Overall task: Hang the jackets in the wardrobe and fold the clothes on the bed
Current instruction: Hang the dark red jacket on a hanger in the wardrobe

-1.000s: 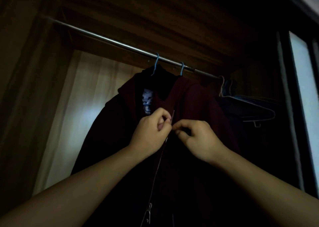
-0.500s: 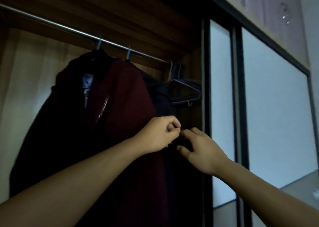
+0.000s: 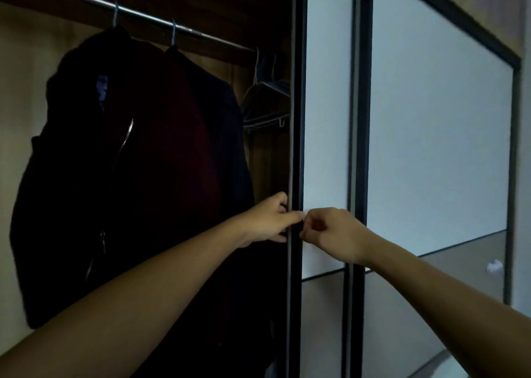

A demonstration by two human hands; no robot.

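Observation:
A dark maroon zip jacket (image 3: 178,162) hangs on a blue hanger from the metal rail (image 3: 201,34) inside the open wardrobe. A black jacket (image 3: 66,182) hangs beside it on the left. Both hands are at the dark left edge of the white sliding door (image 3: 327,119), right of the jackets. My left hand (image 3: 270,219) grips that edge, with fingers behind it and thumb in front. My right hand (image 3: 336,234) has its fingers curled and pinches the same frame from the front. The bed and the other clothes are out of view.
Several empty hangers (image 3: 267,101) hang on the rail between the jackets and the door. A second sliding panel (image 3: 436,133) stands to the right. The wardrobe's pale back wall (image 3: 26,76) shows at the left.
Both hands let go of the maroon jacket's zip and moved right to the sliding door's edge. The view swung right, so the jackets now sit at the left.

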